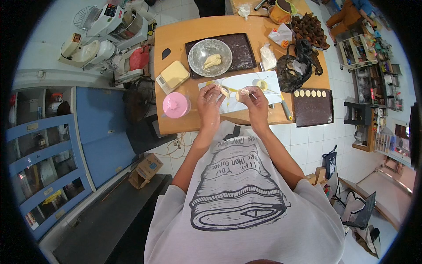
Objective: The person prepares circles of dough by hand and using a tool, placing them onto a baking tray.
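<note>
Above a white marble-patterned board [273, 77], my left hand [210, 102] pinches a pale piece of dough [225, 91] between thumb and fingers. My right hand [258, 101] grips another pale dough piece [241, 94], a short gap away from the first. Flour whitens the fingertips of both hands. On the board, beyond my right hand, lies a round yellow piece [262, 84] that looks like flattened dough or a cutter ring. A lump of dough [212, 61] rests inside a floured metal bowl [197, 49] just past the board.
The bowl stands on a dark baking tray [245, 49]. Left are a kitchen scale [173, 76] and a pink-lidded jug [176, 105]. Right are a grey-and-yellow-handled tool [286, 110], a black plastic bag [290, 72] and a tray [313, 112] bearing several dough discs [310, 93].
</note>
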